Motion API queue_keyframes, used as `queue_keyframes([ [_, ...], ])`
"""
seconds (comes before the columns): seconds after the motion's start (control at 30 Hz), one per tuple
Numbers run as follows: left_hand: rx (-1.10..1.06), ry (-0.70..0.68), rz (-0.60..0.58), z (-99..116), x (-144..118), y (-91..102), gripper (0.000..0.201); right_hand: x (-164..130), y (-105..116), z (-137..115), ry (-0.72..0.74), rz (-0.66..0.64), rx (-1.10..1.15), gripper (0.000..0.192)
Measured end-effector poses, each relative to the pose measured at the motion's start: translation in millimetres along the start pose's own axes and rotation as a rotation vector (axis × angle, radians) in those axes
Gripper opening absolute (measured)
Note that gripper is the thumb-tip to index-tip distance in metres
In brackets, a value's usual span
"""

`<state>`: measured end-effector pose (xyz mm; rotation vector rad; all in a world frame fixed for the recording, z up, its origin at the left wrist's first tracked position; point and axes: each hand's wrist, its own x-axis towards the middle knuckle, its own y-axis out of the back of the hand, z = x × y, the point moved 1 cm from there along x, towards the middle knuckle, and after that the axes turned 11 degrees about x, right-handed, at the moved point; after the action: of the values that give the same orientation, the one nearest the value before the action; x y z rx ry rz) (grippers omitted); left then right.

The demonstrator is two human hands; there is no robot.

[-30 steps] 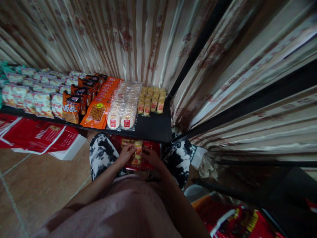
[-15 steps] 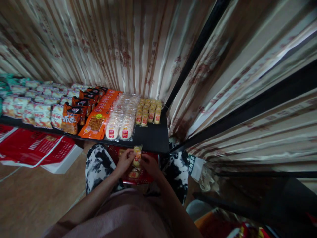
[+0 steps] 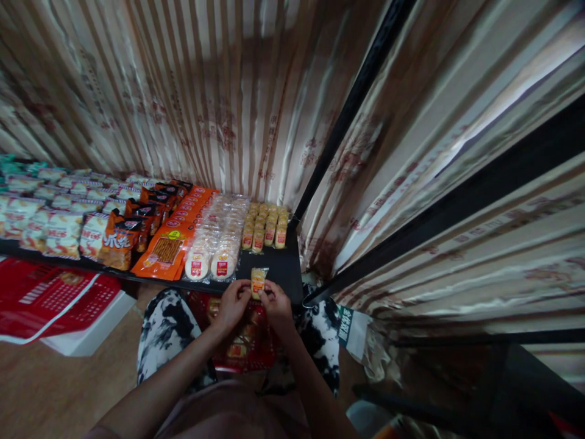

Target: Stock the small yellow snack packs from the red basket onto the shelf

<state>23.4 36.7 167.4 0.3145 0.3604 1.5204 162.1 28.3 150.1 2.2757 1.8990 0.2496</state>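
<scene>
Between my two hands, over the front edge of the black shelf (image 3: 269,267), is a small yellow snack packet (image 3: 258,283) in clear wrap with a red label. My left hand (image 3: 235,302) pinches its left side, and my right hand (image 3: 276,303) grips its right side. Below them a red bag (image 3: 242,363) on my lap holds more yellow packets (image 3: 236,350). Rows of matching small packets (image 3: 264,231) stand at the shelf's right end. Beside these lie two rows of round white crackers (image 3: 222,265) in clear wrap.
Left along the shelf are an orange snack bag (image 3: 167,250), orange-and-black bags (image 3: 117,244) and several white snack bags (image 3: 64,235). A red bag (image 3: 68,292) and a white box (image 3: 86,329) sit below. Black poles (image 3: 347,140) and pleated curtains (image 3: 219,91) enclose the shelf.
Both hands have brought the yellow packet from over my lap to the shelf's front edge. The camera view has shifted, so the shelf appears lower and further left.
</scene>
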Motion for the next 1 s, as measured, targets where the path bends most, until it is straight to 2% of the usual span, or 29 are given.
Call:
queue_keyframes([
  [0.1,0.057,-0.037,-0.026,4,11,-7.5,0.024,10,1,1,0.043,0.057,-0.036,0.036],
  [0.37,0.218,-0.073,-0.037,12,36,-21.0,0.026,34,-5,11,0.044,0.164,-0.045,0.035],
  [0.53,0.302,-0.067,-0.029,12,50,-29.5,0.032,48,-5,16,0.025,0.180,-0.090,0.036],
  [1.0,0.240,-0.088,-0.079,28,76,-44.9,0.038,94,-1,16,0.065,0.305,-0.205,0.033],
])
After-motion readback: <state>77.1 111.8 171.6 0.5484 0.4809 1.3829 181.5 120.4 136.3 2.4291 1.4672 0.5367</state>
